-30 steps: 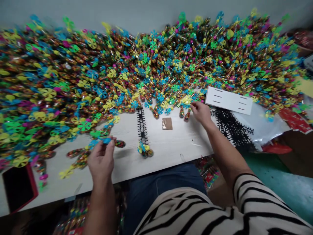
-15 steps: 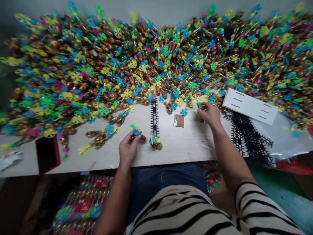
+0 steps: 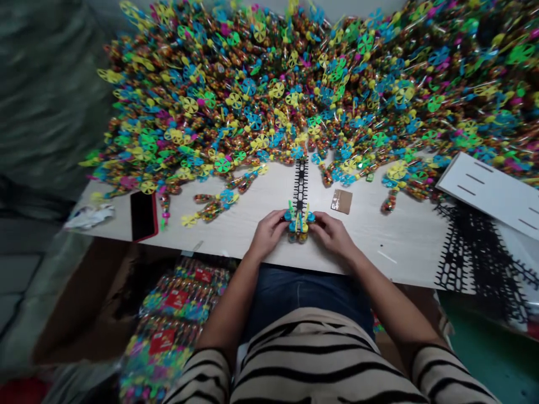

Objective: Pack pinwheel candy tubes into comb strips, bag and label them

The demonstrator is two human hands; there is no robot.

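Strip: black toothed plastic strip (image 3: 300, 185), flat on the white tabletop (image 3: 379, 238), long axis pointing straight away from the person, far end at the candy heap (image 3: 252, 95).
Near end: pinwheel candy tubes (image 3: 298, 225), bunched on the strip.
Grip: left hand (image 3: 267, 235) and right hand (image 3: 332, 235) pinch them from either side.

2 hands (image 3: 267, 235) (image 3: 332, 235), 1 cardbd sq (image 3: 341, 201)

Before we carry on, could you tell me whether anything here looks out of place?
A crumpled white wrapper lies at the left end of the table, beside a dark device in a red case. It stands apart from the heaped pinwheel candy tubes and looks like stray litter.
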